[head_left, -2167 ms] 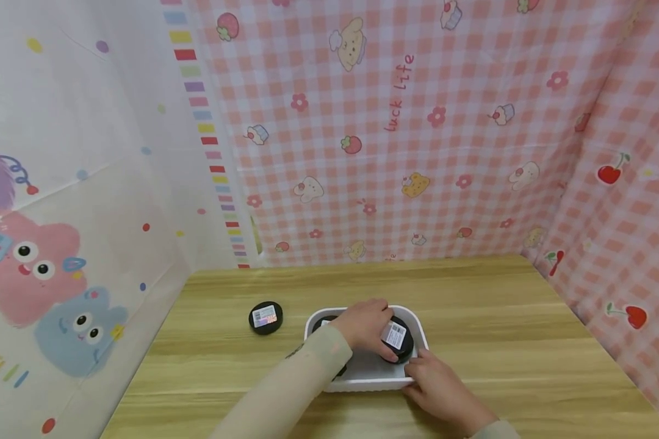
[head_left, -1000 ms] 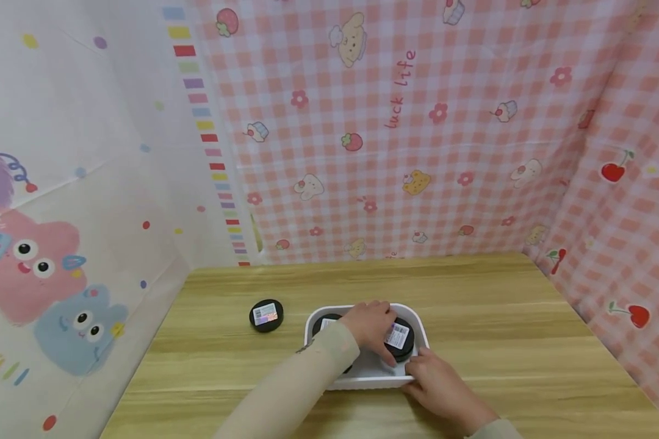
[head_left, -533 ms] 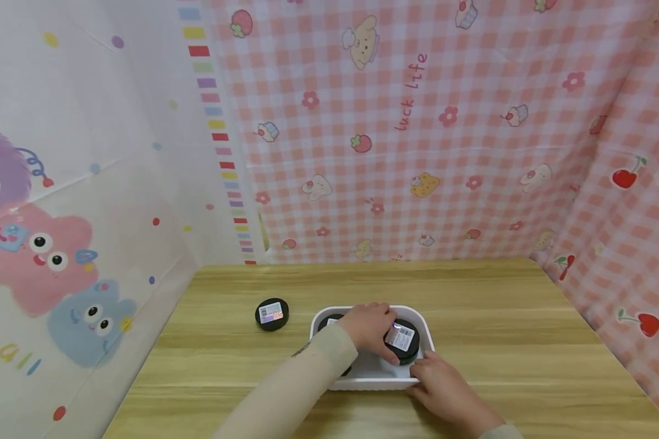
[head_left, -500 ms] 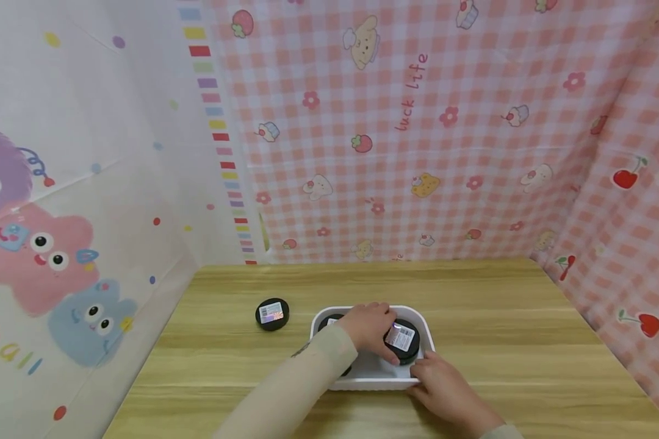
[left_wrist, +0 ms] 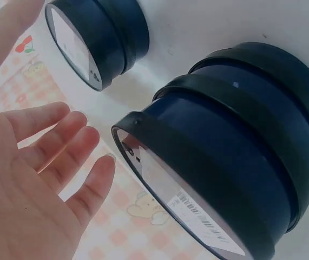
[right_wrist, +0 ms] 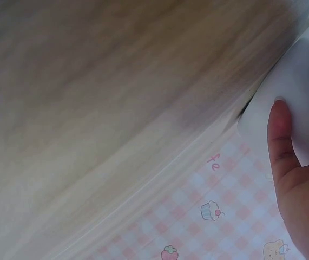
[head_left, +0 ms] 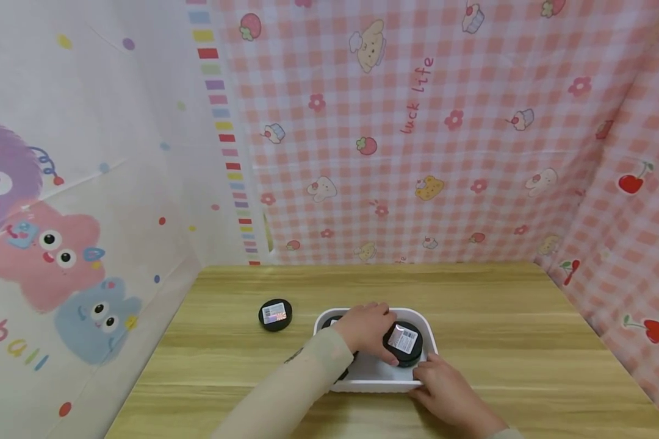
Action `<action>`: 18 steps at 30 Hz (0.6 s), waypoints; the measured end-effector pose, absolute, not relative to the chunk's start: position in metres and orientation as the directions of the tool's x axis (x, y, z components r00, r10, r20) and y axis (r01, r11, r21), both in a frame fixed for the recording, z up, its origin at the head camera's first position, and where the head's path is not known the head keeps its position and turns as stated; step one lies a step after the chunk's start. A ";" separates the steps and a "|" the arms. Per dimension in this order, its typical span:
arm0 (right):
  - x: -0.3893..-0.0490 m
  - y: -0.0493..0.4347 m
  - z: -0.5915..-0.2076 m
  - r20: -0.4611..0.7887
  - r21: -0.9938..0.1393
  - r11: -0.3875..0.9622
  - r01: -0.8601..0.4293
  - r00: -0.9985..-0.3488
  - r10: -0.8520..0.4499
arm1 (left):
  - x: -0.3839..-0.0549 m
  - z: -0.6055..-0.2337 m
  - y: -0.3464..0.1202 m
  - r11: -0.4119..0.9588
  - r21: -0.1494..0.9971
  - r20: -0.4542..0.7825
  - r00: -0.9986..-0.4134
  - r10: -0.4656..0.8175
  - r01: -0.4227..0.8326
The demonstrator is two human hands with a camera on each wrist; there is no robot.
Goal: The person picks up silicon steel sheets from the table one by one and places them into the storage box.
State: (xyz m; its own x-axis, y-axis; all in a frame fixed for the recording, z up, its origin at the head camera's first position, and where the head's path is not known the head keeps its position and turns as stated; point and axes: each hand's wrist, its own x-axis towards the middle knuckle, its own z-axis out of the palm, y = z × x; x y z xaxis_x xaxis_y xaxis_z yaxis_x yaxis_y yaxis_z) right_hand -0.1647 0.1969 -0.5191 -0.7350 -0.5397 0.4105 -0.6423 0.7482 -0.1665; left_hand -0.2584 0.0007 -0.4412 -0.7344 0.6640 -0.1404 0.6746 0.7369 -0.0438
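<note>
In the head view, my right hand (head_left: 445,387) grips the near right corner of a white plastic bin (head_left: 381,386), its thumb (right_wrist: 280,130) against the outer wall in the right wrist view. My left hand (head_left: 367,334) reaches down into the bin with loosely spread, relaxed fingers. Right beside its fingertips stands a short stack of round black jars (head_left: 403,341) with a white barcode label on top. A second, larger-looking stack of dark jars (left_wrist: 219,135) stands beneath the left wrist, mostly hidden from the head by the hand and sleeve. The left fingers (left_wrist: 70,160) hold nothing.
A single round black jar (head_left: 275,315) with a label lies on the wood-grain table (head_left: 225,366), left of the bin. A pink checked cloth (head_left: 373,201) hangs behind the table's far edge, and a white cartoon-print sheet (head_left: 143,201) hangs at the left.
My left hand has eased slightly left off the right jar stack, so more of its label shows. The right hand keeps its hold on the bin. The head view has shifted a little.
</note>
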 end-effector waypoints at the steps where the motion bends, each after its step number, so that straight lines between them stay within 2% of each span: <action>1: -0.165 0.197 -0.519 0.411 -0.165 0.749 -0.642 -0.735 -0.539 | -0.258 -0.440 0.000 0.738 -0.042 -0.139 -0.735 0.663 0.674; 11: -0.165 0.196 -0.519 0.441 -0.140 0.747 -0.650 -0.716 -0.541 | -0.253 -0.437 -0.011 0.722 -0.018 -0.066 -0.722 0.689 0.691; 18: -0.165 0.196 -0.519 0.423 -0.155 0.750 -0.642 -0.730 -0.537 | -0.251 -0.434 -0.022 0.704 0.022 -0.010 -0.703 0.711 0.710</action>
